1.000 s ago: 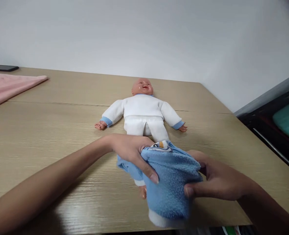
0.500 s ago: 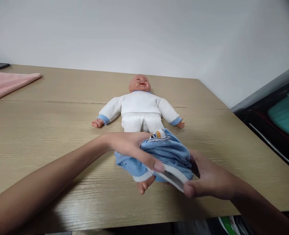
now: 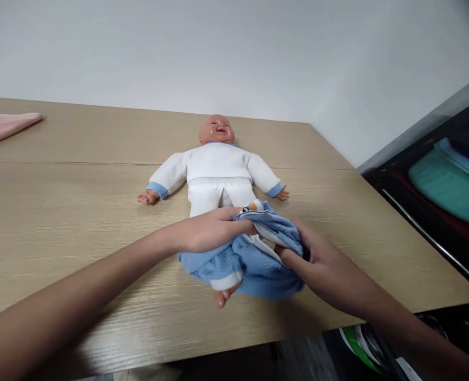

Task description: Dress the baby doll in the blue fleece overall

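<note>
A baby doll [image 3: 218, 161] lies on its back, head toward the wall, in a white top with blue cuffs. Blue terry pants [image 3: 272, 272] with white trim are bunched around its lower legs. One doll foot [image 3: 223, 296] sticks out of a pant leg on the left; the other foot is hidden. My left hand [image 3: 214, 230] grips the waistband near a small orange-and-black patch, thumb on top. My right hand [image 3: 308, 254] holds the opposite side of the pants, its thumb at the opening and its other fingers hidden behind the cloth.
The doll lies on a light wooden table [image 3: 79, 211] against a white wall. A pink cloth [image 3: 8, 127] is at the far left. To the right stands a black rack or case [image 3: 425, 222] with green fabric [image 3: 449, 182]. Below the front edge is a green-and-white item [image 3: 359, 346].
Both thumbs have moved up and away from me, folding the pants' edge back toward the doll's body. The doll's foot still shows. The view has shifted slightly right.
</note>
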A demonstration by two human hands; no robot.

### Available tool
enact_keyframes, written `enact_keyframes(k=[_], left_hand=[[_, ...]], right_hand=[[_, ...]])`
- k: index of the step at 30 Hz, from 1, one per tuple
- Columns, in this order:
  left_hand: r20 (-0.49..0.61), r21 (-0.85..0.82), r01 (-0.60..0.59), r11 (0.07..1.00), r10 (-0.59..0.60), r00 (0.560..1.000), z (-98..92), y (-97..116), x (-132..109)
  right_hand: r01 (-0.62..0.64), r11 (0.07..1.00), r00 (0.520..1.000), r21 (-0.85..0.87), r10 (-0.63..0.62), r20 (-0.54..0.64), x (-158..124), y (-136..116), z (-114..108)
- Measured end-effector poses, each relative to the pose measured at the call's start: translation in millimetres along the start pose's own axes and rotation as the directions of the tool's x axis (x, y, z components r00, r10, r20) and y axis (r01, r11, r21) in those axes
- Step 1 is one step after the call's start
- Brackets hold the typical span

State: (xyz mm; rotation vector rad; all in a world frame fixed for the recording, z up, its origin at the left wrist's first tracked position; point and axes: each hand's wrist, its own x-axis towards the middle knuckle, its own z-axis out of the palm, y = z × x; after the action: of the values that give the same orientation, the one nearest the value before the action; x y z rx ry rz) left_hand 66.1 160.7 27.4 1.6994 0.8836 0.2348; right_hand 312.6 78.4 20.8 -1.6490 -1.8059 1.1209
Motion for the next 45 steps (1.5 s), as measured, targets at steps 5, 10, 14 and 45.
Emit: enact_keyframes(k=[5, 10, 14, 45], left_hand=[[0.098, 0.083, -0.085, 0.993, 0.077, 0.992, 7.7, -8.3, 0.5], [0.156, 0.158, -0.133, 0.978, 0.109, 0.982, 11.5, -8.4, -0.2], [0.163, 0.324, -0.02, 0.946, -0.035, 0.986, 12.5, -4.8, -2.8], [0.065, -0.024, -0.131, 0.991, 0.132, 0.989, 13.0, -22.4, -5.1]], right_hand=[[-0.052, 0.997, 0.988, 0.051, 0.044, 0.15, -4.9, 3.5, 1.0], [-0.041, 0.995, 0.999, -0.095, 0.04, -0.004, -14.6, 17.9, 14.1], [-0.098, 0.995, 0.989, 0.012, 0.096, 0.111, -17.4, 28.5, 21.4], [0.149, 0.95, 0.972, 0.275, -0.089, -0.218, -31.5, 55.4, 78.8]])
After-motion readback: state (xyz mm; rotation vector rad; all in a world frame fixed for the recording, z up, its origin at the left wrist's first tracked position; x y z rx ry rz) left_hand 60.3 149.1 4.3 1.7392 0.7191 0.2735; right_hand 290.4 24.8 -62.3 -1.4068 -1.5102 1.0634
